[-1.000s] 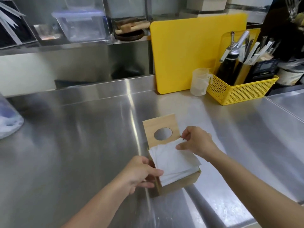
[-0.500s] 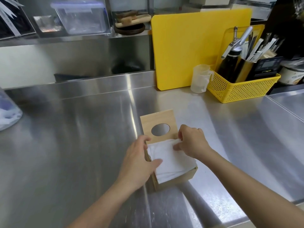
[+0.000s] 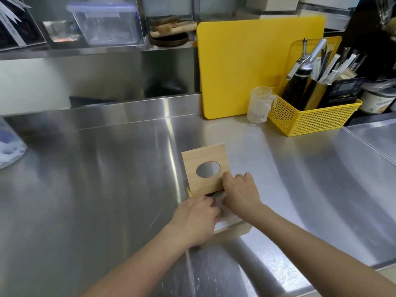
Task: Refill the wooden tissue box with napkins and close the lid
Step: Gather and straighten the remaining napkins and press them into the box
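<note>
The wooden tissue box (image 3: 234,231) stands on the steel counter near its front edge. Its lid (image 3: 205,169), with a round hole, is swung up and open at the far side. A stack of white napkins (image 3: 227,224) lies inside; only a strip shows between my hands. My left hand (image 3: 196,220) covers the box's left half, fingers curled down onto the napkins. My right hand (image 3: 241,195) lies over the far right part, fingers bent onto the napkins right at the lid's lower edge.
A yellow cutting board (image 3: 242,67) leans against the back wall. Beside it stand a clear measuring cup (image 3: 259,105) and a yellow basket (image 3: 310,116) of bottles and utensils. A plastic bag (image 3: 9,150) lies at the far left. A shelf with containers runs above.
The napkins have sunk from sticking out above the box to lying inside it. Both hands moved onto the stack, my left coming from the box's side.
</note>
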{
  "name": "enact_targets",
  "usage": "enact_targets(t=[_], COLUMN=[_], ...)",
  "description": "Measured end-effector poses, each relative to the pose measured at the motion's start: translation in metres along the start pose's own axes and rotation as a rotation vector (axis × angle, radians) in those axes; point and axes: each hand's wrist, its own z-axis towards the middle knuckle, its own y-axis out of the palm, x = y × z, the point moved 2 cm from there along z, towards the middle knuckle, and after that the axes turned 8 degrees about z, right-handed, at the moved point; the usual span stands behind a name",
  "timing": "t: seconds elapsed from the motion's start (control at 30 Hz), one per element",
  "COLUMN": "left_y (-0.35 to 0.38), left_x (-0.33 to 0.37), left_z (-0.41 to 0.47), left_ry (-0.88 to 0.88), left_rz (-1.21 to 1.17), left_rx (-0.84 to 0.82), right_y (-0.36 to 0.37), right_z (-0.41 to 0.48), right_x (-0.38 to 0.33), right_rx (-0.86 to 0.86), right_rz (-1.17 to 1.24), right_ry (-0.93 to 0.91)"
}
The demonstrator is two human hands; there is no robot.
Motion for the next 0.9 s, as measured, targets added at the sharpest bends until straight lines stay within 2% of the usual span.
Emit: enact_targets(t=[0.1,0.17,0.27,0.33,0.47,0.53,0.7,0.77,0.9], left_y=[0.011,0.007,-0.004,-0.012,-0.019,-0.018,-0.019,-0.021,-0.02], left_x=[0.001,0.001,-0.005,-0.011,-0.017,-0.017,-0.018,-0.018,-0.007], left_z=[0.002,0.001,-0.002,-0.005,-0.005,-0.003,0.002,0.005,0.011], left_ry=[0.014,0.014,-0.039,-0.078,-0.099,-0.112,-0.113,-0.112,-0.129], left_rz=[-0.018,0.01,-0.116,-0.144,-0.032,-0.018,-0.021,-0.007,0.117], left_rx=[0.057,0.075,0.132,0.171,0.044,-0.029,-0.164,-0.2,-0.204], right_y=[0.01,0.013,0.002,-0.011,-0.041,-0.043,-0.037,-0.033,-0.011], right_z=[-0.007,-0.011,-0.008,-0.007,-0.005,-0.003,0.002,0.001,-0.006], right_x=[0.005,0.011,0.017,0.025,0.035,0.038,0.036,0.032,0.022], right_rx=[0.1,0.054,-0.034,-0.204,-0.345,-0.44,-0.58,-0.571,-0.451], right_rz=[-0.016,-0.004,0.077,0.201,0.306,0.245,-0.118,-0.176,-0.325], right_ry=[-0.033,-0.044,-0.056,-0.079,-0.192,-0.239,-0.308,-0.284,-0.365])
